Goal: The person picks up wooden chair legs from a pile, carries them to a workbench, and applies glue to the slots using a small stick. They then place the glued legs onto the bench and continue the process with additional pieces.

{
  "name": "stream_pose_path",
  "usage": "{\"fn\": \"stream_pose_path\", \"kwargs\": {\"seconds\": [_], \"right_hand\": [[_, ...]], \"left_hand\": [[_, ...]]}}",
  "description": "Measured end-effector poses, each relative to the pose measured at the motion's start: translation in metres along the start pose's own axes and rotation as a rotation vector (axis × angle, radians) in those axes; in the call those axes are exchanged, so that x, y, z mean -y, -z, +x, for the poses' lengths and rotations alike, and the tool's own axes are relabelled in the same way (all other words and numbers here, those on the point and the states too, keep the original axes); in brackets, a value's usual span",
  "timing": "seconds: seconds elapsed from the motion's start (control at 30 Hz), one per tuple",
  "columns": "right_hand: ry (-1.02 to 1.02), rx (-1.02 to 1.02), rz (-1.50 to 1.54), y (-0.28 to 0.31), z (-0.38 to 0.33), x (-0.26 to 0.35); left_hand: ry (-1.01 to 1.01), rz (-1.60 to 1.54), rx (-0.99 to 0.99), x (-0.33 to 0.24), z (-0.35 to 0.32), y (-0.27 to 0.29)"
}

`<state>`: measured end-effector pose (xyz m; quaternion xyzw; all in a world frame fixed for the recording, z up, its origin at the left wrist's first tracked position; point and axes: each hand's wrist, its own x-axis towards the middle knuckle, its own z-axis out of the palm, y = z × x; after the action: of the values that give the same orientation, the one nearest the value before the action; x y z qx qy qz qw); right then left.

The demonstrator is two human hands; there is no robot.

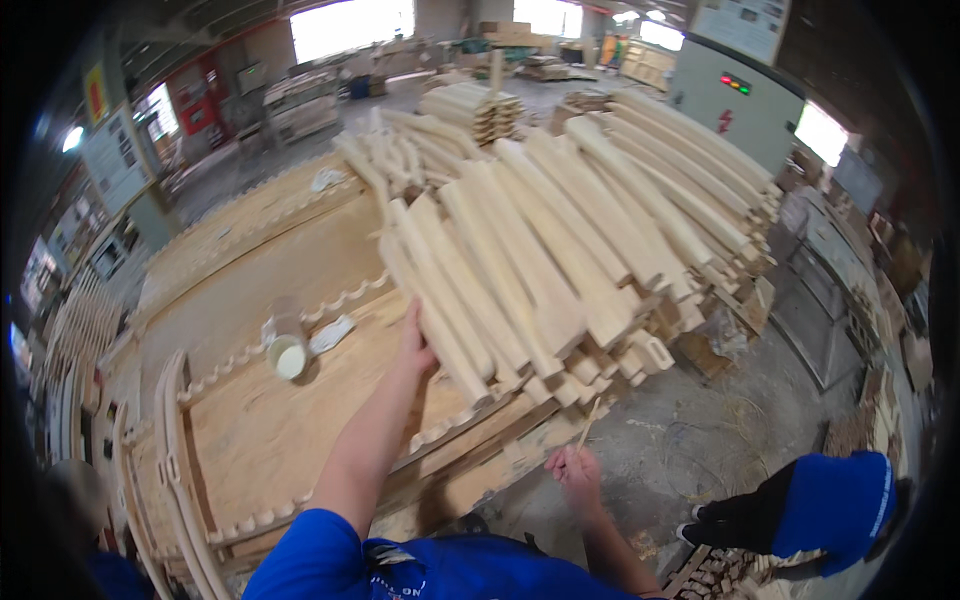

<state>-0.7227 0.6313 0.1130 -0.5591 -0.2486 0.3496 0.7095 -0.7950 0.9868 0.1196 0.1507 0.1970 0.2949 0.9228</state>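
Note:
My left hand [414,340] reaches forward and grips the near end of a long pale wooden leg [432,305] at the left side of a big stack of shaped wooden legs [560,230]. My right hand [575,470] is lower, over the floor, pinching a thin wooden stick [589,424] that points up toward the stack's front edge. The stacked legs lie side by side in layers, their notched ends facing me.
A plastic tub of white glue [289,352] and a white rag [331,334] sit on a flat scalloped wooden panel [270,430] at the left. Curved wooden rails [180,470] lean at lower left. My blue-trousered leg and black shoe [790,510] stand on the concrete floor [690,440].

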Motion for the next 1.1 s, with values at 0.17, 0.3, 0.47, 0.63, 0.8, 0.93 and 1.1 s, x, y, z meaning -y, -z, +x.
{"fn": "stream_pose_path", "kwargs": {"seconds": [0.17, 0.3, 0.47, 0.63, 0.8, 0.93, 1.1], "right_hand": [[-0.075, -0.137, 0.014, 0.024, -0.014, 0.008], [-0.066, -0.136, -0.068, 0.022, -0.009, 0.017], [0.129, -0.114, -0.089, -0.015, -0.007, 0.047], [0.255, -0.285, -0.363, 0.01, 0.002, 0.088], [0.628, -0.643, -0.675, 0.093, 0.107, 0.189], [0.487, -0.655, -0.61, 0.108, 0.183, 0.224], [0.216, -0.448, -0.522, 0.136, 0.241, 0.234]], "left_hand": [[0.007, 0.047, 0.011, -0.006, -0.004, -0.012], [-0.163, 0.196, 0.02, -0.012, -0.014, -0.04], [-0.412, 0.55, -0.002, -0.012, -0.029, -0.065], [-0.492, 0.709, 0.116, -0.036, -0.061, -0.104], [-0.475, 0.665, 0.278, -0.005, -0.069, -0.205], [-0.478, 0.569, 0.258, 0.039, -0.023, -0.265], [-0.472, 0.617, 0.178, 0.103, 0.041, -0.331]]}}
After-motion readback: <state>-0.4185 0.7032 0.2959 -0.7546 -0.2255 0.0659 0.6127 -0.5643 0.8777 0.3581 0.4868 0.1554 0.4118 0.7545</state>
